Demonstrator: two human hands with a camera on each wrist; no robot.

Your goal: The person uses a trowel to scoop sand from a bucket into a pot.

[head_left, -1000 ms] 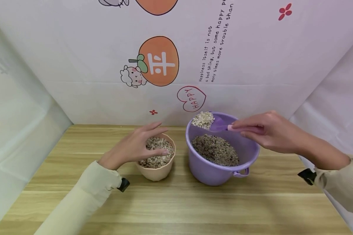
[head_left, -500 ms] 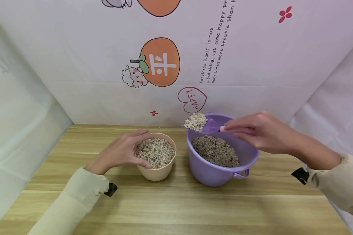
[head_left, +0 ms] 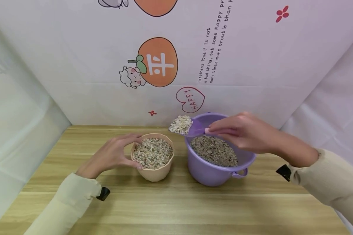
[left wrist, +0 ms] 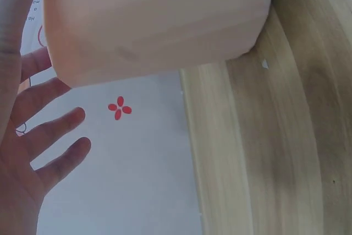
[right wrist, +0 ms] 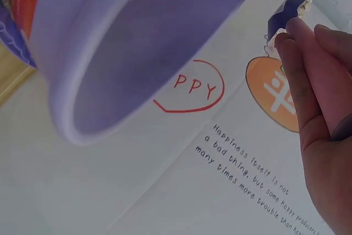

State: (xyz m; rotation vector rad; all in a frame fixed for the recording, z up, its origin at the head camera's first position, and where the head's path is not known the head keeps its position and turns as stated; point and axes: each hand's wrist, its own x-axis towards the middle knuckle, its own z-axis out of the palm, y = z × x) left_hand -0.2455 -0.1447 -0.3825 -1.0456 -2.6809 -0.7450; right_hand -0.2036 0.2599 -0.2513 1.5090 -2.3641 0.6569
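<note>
My right hand (head_left: 241, 132) grips the pink handle of a purple trowel (head_left: 196, 127). Pale gravel (head_left: 180, 124) is heaped on its blade, held just past the left rim of the purple bucket (head_left: 210, 173). Darker-looking gravel (head_left: 214, 151) lies inside the bucket. To its left stands a peach-coloured flowerpot (head_left: 156, 174), filled nearly to the rim with mixed gravel (head_left: 153, 153). My left hand (head_left: 113, 155) is at the pot's left side, thumb and forefinger spread along the rim. In the left wrist view, the other fingers (left wrist: 58, 133) extend loosely beside the pot wall.
Pot and bucket stand on a wooden table (head_left: 176, 209) with a gap between them. Close behind rises a white printed backdrop (head_left: 91, 58), and white cloth hangs at both sides. The bucket's handle (head_left: 240, 173) hangs at its front right.
My right hand has carried the loaded trowel leftward, from over the bucket to beyond its left rim. My left hand has drawn back from over the pot to its left side.
</note>
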